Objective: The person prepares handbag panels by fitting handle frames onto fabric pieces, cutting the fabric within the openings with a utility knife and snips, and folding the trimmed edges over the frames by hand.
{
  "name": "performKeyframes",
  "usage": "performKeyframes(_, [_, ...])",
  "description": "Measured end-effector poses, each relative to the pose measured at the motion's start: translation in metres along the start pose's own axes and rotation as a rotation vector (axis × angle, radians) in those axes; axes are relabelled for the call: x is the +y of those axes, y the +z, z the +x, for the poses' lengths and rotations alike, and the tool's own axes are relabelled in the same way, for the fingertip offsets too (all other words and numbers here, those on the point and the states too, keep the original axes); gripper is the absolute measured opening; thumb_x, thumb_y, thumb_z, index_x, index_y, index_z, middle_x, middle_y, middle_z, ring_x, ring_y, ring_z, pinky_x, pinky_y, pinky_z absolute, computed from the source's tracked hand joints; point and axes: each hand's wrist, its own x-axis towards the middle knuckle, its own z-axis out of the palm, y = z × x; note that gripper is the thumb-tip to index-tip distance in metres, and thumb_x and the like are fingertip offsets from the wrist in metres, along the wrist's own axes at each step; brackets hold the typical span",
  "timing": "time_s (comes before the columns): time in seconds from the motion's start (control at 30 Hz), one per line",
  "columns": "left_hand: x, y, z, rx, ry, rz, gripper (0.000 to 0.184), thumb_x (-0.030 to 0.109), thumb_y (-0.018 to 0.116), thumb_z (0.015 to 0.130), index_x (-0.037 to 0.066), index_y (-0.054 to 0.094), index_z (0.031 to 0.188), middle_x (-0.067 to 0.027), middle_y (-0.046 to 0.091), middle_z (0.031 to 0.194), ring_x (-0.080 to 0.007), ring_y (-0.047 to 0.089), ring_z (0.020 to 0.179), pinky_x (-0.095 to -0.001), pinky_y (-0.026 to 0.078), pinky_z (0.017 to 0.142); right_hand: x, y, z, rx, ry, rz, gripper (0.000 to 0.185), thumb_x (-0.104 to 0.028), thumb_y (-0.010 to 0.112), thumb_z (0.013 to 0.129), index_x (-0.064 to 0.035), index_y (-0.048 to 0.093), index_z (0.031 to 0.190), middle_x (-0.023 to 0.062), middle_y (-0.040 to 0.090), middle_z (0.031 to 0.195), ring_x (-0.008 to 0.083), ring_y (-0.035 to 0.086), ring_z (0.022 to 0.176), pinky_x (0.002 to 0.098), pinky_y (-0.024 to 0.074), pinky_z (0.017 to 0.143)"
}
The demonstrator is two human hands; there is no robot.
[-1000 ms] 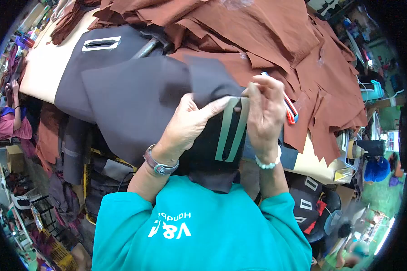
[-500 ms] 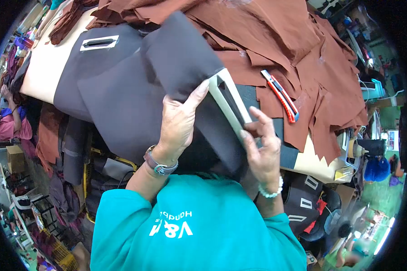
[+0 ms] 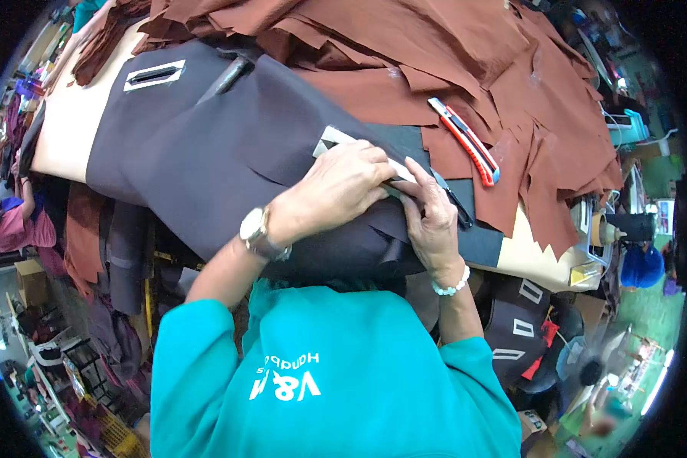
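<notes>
A dark grey fabric panel (image 3: pixel 198 153) lies across the table in front of me. Its white-edged rectangular slot (image 3: pixel 330 139) is partly covered by my hands. Bent over the middle of the slot, my left hand (image 3: pixel 343 179) has its fingers closed on the white edge. At the slot's right end, my right hand (image 3: pixel 433 217) pinches the same edge between thumb and fingers. Just right of that hand lies a slim dark tool (image 3: pixel 454 202), partly hidden. A second white-edged slot (image 3: pixel 154 75) shows at the panel's upper left, near a dark rod-shaped thing (image 3: pixel 229 76).
A red and white box cutter (image 3: pixel 469 145) rests on the layered brown material (image 3: pixel 511 76) behind the panel. A dark mat (image 3: pixel 482 244) shows at the right. Pieces with white-edged slots (image 3: pixel 520 327) lie below right. Another person (image 3: pixel 27 221) is at far left.
The raised panel flap has come down flat. My left hand has moved right, from the slot's upper end to its middle, and both hands are now close together. The rod-shaped thing is uncovered.
</notes>
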Motion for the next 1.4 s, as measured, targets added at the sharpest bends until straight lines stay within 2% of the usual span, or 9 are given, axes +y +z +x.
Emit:
performKeyframes(0.1, [-0.015, 0.004, 0.008, -0.245, -0.069, 0.022, 0.017, 0.011, 0.066, 0.073, 0.005, 0.065, 0.089, -0.0113, 0.060, 0.084, -0.0296, 0.058, 0.087, -0.0384, 0.045, 0.078, 0.002, 0.002, -0.004, 0.033, 0.046, 0.054, 0.052, 0.009, 0.060, 0.074, -0.0020, 0.050, 0.124, 0.0123, 0.067, 0.089, 0.0274, 0.063, 0.084, 0.0350, 0.0476, 0.077])
performKeyframes(0.37, [-0.039, 0.003, -0.004, -0.096, -0.046, -0.167, 0.013, 0.010, 0.065, 0.073, 0.006, 0.068, 0.084, -0.0097, 0.060, 0.077, -0.0280, 0.059, 0.077, -0.0385, 0.047, 0.072, 0.003, 0.002, 0.001, 0.077, -0.110, -0.198, 0.049, 0.003, 0.066, 0.074, -0.0002, 0.053, 0.121, 0.0099, 0.067, 0.087, 0.0258, 0.064, 0.084, 0.0345, 0.0485, 0.077])
performKeyframes(0.7, [-0.046, 0.002, -0.003, -0.077, 0.207, 0.133, 0.015, 0.013, 0.066, 0.073, 0.011, 0.070, 0.087, -0.0038, 0.055, 0.078, -0.0209, 0.054, 0.076, -0.0331, 0.045, 0.069, 0.018, -0.021, -0.016, -0.108, -0.332, -0.359, 0.039, -0.002, 0.067, 0.076, -0.0006, 0.058, 0.113, 0.0134, 0.067, 0.093, 0.0244, 0.065, 0.091, 0.0394, 0.0511, 0.081])
performKeyframes(0.8, [-0.052, 0.002, -0.001, -0.097, 0.230, 0.061, 0.014, 0.014, 0.065, 0.073, 0.011, 0.070, 0.087, -0.0034, 0.055, 0.078, -0.0203, 0.054, 0.076, -0.0331, 0.044, 0.069, 0.021, -0.023, -0.017, -0.076, -0.238, -0.221, 0.035, -0.002, 0.067, 0.077, 0.0001, 0.057, 0.110, 0.0134, 0.066, 0.091, 0.0245, 0.065, 0.086, 0.0380, 0.0521, 0.075])
performKeyframes(0.9, [-0.055, 0.003, -0.001, -0.101, 0.234, 0.046, 0.013, 0.016, 0.065, 0.074, 0.011, 0.070, 0.086, -0.0016, 0.055, 0.080, -0.0193, 0.054, 0.077, -0.0329, 0.044, 0.068, 0.007, -0.019, -0.012, 0.071, 0.226, 0.054, 0.031, -0.002, 0.066, 0.078, 0.0008, 0.057, 0.108, 0.0119, 0.064, 0.083, 0.0248, 0.064, 0.074, 0.0360, 0.0508, 0.069])
performKeyframes(0.93, [-0.056, 0.003, -0.001, -0.106, 0.232, 0.045, 0.013, 0.016, 0.066, 0.074, 0.011, 0.071, 0.086, -0.0017, 0.055, 0.080, -0.0193, 0.054, 0.077, -0.0329, 0.044, 0.067, 0.005, -0.015, -0.007, 0.112, 0.158, -0.051, 0.031, -0.001, 0.066, 0.077, 0.0005, 0.057, 0.107, 0.0107, 0.059, 0.077, 0.0245, 0.059, 0.067, 0.0348, 0.0473, 0.064])
performKeyframes(1.23, [-0.058, 0.006, -0.002, -0.062, 0.267, 0.013, 0.011, 0.018, 0.066, 0.074, 0.010, 0.068, 0.082, -0.0019, 0.054, 0.078, -0.0192, 0.054, 0.079, -0.0334, 0.044, 0.068, -0.003, 0.013, 0.012, 0.028, -0.018, -0.687, 0.049, -0.022, 0.064, 0.079, -0.0088, 0.050, 0.124, 0.0129, 0.049, 0.119, 0.0305, 0.046, 0.111, 0.0428, 0.0360, 0.093])
performKeyframes(1.27, [-0.059, 0.006, -0.003, -0.061, 0.267, 0.015, 0.011, 0.019, 0.066, 0.074, 0.010, 0.067, 0.081, -0.0017, 0.054, 0.078, -0.0192, 0.054, 0.080, -0.0334, 0.044, 0.069, -0.003, 0.022, 0.019, -0.016, 0.001, -0.689, 0.054, -0.025, 0.064, 0.079, -0.0112, 0.046, 0.129, 0.0139, 0.046, 0.125, 0.0328, 0.040, 0.119, 0.0462, 0.0308, 0.100])
performKeyframes(1.4, [-0.069, -0.021, -0.009, -0.136, 0.178, 0.104, 0.015, 0.025, 0.065, 0.078, 0.010, 0.063, 0.080, -0.0022, 0.054, 0.079, -0.0209, 0.054, 0.081, -0.0335, 0.040, 0.074, -0.006, 0.039, 0.029, -0.050, 0.026, -0.705, 0.059, -0.031, 0.061, 0.082, -0.0146, 0.041, 0.135, 0.0165, 0.040, 0.133, 0.0376, 0.033, 0.125, 0.0546, 0.0259, 0.102])
